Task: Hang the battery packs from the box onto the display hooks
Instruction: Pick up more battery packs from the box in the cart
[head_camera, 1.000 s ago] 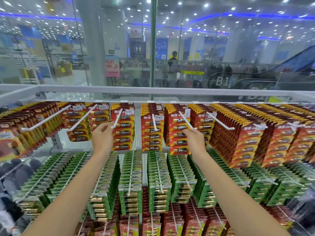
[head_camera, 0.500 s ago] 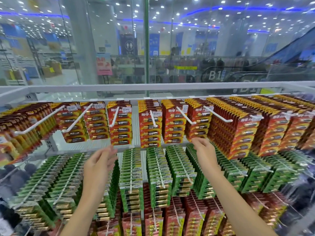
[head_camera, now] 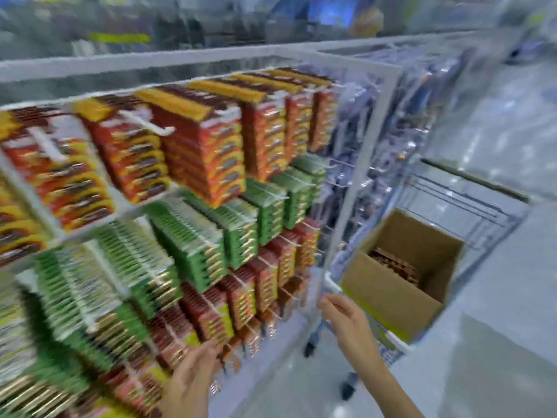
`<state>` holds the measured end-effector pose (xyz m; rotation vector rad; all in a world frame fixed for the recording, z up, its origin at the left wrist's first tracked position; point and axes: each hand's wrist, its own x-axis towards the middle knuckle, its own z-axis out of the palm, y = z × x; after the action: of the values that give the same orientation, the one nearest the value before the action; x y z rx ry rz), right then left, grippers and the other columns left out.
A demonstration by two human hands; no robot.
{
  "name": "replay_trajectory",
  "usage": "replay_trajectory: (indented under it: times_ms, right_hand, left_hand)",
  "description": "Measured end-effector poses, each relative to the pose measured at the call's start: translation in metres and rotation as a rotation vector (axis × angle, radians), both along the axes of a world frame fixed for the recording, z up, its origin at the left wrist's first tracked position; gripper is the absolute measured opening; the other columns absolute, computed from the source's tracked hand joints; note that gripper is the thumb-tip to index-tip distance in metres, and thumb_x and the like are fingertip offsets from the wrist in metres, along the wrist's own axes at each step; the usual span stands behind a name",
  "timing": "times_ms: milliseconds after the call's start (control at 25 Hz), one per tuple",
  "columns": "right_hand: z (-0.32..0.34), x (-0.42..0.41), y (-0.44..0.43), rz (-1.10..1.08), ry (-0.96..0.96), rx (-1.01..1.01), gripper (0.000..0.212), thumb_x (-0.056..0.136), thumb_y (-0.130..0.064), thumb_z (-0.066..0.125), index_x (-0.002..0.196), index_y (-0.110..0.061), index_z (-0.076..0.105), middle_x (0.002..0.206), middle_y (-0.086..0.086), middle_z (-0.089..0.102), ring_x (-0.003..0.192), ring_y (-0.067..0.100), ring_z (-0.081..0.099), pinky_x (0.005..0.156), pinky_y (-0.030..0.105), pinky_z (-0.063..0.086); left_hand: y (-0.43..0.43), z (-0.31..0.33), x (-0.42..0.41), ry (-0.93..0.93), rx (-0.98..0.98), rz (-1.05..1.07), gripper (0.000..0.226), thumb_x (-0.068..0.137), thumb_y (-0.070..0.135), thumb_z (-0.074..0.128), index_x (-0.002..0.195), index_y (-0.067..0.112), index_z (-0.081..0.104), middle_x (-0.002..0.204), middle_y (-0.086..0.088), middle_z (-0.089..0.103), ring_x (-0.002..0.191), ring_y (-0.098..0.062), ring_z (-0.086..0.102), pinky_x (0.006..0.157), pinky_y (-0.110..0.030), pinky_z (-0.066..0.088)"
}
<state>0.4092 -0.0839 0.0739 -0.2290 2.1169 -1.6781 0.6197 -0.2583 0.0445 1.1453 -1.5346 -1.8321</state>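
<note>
Loosely open and empty: left hand [head_camera: 190,381] by battery packs [head_camera: 208,315], right hand [head_camera: 346,315] beside box [head_camera: 388,294].

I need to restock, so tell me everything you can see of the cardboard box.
The cardboard box is plain brown, top open, with a yellow-green band along its lower front edge. It sits in a wire cart right of the display rack. Reddish battery packs lie low inside, by the left wall. The right hand is close to its lower left corner; whether it touches is unclear.
</note>
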Motion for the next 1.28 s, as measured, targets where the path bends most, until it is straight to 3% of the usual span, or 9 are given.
replay_trajectory:
  times_ms: [80, 120, 200, 360, 520, 600, 880, 1000, 1280]
  right_hand:
    - [-0.005, -0.022, 0.044, -0.106, -0.026, 0.003, 0.01, 0.1, -0.019, 0.065, 0.094, -0.017, 0.073, 0.083, -0.01, 0.072, 0.079, 0.001, 0.064, 0.072, 0.015, 0.046]
    - [-0.007, -0.033, 0.065, -0.154, -0.015, 0.005, 0.009, 0.1, -0.017, 0.065, 0.094, -0.016, 0.073, 0.085, -0.007, 0.072, 0.076, -0.003, 0.064, 0.07, 0.011, 0.046]
    - [-0.012, -0.056, 0.102, -0.241, 0.016, 0.012, 0.01, 0.099, -0.013, 0.066, 0.093, -0.016, 0.073, 0.086, -0.008, 0.074, 0.078, -0.003, 0.064, 0.072, 0.009, 0.046]
    - [-0.032, -0.098, 0.167, -0.387, -0.024, 0.04, 0.01, 0.097, -0.015, 0.067, 0.092, -0.021, 0.074, 0.081, -0.018, 0.075, 0.087, 0.013, 0.066, 0.08, 0.028, 0.046]
    - [-0.046, -0.13, 0.213, -0.443, -0.088, 0.077, 0.009, 0.098, -0.025, 0.067, 0.093, -0.023, 0.074, 0.087, -0.013, 0.076, 0.096, 0.017, 0.07, 0.085, 0.034, 0.049]
    - [-0.048, -0.146, 0.228, -0.489, -0.124, 0.086, 0.009, 0.098, -0.027, 0.066, 0.095, -0.025, 0.074, 0.088, -0.015, 0.076, 0.097, 0.014, 0.07, 0.088, 0.036, 0.05]
    - [-0.056, -0.223, 0.245, -0.544, -0.195, 0.086, 0.01, 0.099, -0.033, 0.065, 0.1, -0.027, 0.073, 0.092, -0.018, 0.073, 0.101, 0.012, 0.068, 0.095, 0.039, 0.052]
    - [-0.06, -0.269, 0.242, -0.565, -0.192, 0.11, 0.013, 0.1, -0.037, 0.063, 0.104, -0.03, 0.072, 0.105, -0.012, 0.073, 0.105, 0.011, 0.067, 0.098, 0.04, 0.052]
    - [-0.065, -0.369, 0.229, -0.599, -0.26, 0.173, 0.012, 0.1, -0.04, 0.062, 0.104, -0.034, 0.072, 0.103, -0.017, 0.074, 0.104, 0.004, 0.067, 0.094, 0.032, 0.052]
  left_hand:
    - [0.015, -0.012, -0.043, -0.032, 0.045, -0.12, 0.029, 0.082, 0.024, 0.072, 0.106, 0.008, 0.073, 0.088, 0.007, 0.081, 0.081, -0.007, 0.076, 0.064, -0.01, 0.055]
    - [0.024, -0.014, -0.065, -0.055, 0.053, -0.162, 0.033, 0.079, 0.03, 0.072, 0.107, 0.012, 0.074, 0.094, 0.001, 0.081, 0.085, -0.013, 0.076, 0.062, -0.011, 0.055]
    - [0.044, -0.02, -0.11, -0.051, 0.011, -0.188, 0.012, 0.092, 0.021, 0.069, 0.102, 0.021, 0.077, 0.096, -0.005, 0.081, 0.091, -0.029, 0.073, 0.061, -0.011, 0.052]
    - [0.092, -0.023, -0.193, -0.038, -0.032, -0.299, 0.022, 0.101, 0.003, 0.06, 0.098, 0.018, 0.075, 0.083, 0.002, 0.08, 0.086, -0.024, 0.068, 0.071, -0.031, 0.049]
    - [0.129, -0.022, -0.262, -0.057, 0.031, -0.339, 0.02, 0.103, 0.004, 0.057, 0.1, 0.016, 0.073, 0.098, -0.01, 0.077, 0.079, -0.013, 0.068, 0.069, -0.028, 0.051]
    - [0.147, -0.023, -0.291, -0.083, 0.048, -0.379, 0.018, 0.104, 0.007, 0.056, 0.106, 0.013, 0.073, 0.102, -0.008, 0.076, 0.091, -0.021, 0.069, 0.074, -0.03, 0.051]
    - [0.172, -0.023, -0.394, -0.168, 0.044, -0.54, 0.018, 0.105, 0.025, 0.059, 0.114, 0.022, 0.074, 0.106, 0.006, 0.08, 0.103, -0.014, 0.073, 0.091, -0.033, 0.055]
    - [0.175, -0.031, -0.456, -0.164, 0.04, -0.595, 0.018, 0.105, 0.025, 0.059, 0.113, 0.024, 0.075, 0.106, 0.007, 0.079, 0.104, -0.016, 0.073, 0.093, -0.037, 0.057]
    - [0.18, -0.058, -0.609, -0.2, -0.008, -0.758, 0.017, 0.104, 0.025, 0.059, 0.11, 0.031, 0.074, 0.103, 0.01, 0.078, 0.101, -0.012, 0.073, 0.09, -0.035, 0.059]
